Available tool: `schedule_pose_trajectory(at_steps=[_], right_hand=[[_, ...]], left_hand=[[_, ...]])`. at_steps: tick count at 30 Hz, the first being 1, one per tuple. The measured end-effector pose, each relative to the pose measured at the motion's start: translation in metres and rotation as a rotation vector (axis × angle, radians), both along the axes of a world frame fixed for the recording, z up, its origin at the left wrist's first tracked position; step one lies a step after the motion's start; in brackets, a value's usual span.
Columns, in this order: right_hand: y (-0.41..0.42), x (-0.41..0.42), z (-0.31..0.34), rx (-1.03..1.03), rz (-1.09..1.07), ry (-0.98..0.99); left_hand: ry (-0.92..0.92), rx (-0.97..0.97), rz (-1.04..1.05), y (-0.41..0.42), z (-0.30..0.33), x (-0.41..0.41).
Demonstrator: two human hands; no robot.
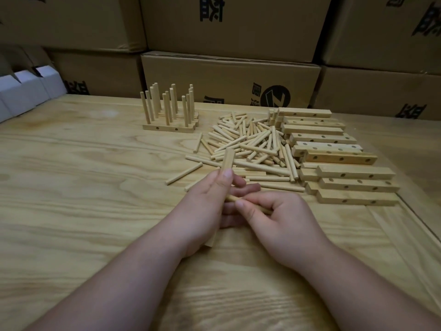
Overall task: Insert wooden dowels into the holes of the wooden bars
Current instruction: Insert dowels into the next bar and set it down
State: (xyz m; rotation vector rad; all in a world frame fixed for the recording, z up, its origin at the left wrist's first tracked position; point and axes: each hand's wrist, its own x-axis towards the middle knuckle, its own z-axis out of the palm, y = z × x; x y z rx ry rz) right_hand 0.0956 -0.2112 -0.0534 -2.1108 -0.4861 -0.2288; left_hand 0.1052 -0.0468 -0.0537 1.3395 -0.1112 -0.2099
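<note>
I held my left hand (210,199) closed around a pale, square-sided wooden bar (227,159) stood nearly upright over the light wooden tabletop (95,187), while my right hand (274,216) pinched a thin, round, light-wood dowel (232,199) lying crosswise, its tip at the bar's side. I judged I was mid-insertion, though the hole was hidden by my fingers; next the dowel needed lining up and pushing in. Loose dowels (250,144), drilled bars (334,161) and finished pegged bars (170,115) lay beyond.
</note>
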Motion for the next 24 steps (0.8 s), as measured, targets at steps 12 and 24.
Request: schedule_pose_trajectory(at_steps=[12, 24], right_hand=[[-0.004, 0.0, 0.011, 0.195, 0.194, 0.118], [0.002, 0.004, 0.007, 0.248, 0.19, 0.142]], left_hand=[[-0.016, -0.027, 0.002, -0.001, 0.004, -0.009], [0.033, -0.241, -0.08, 0.004, 0.004, -0.007]])
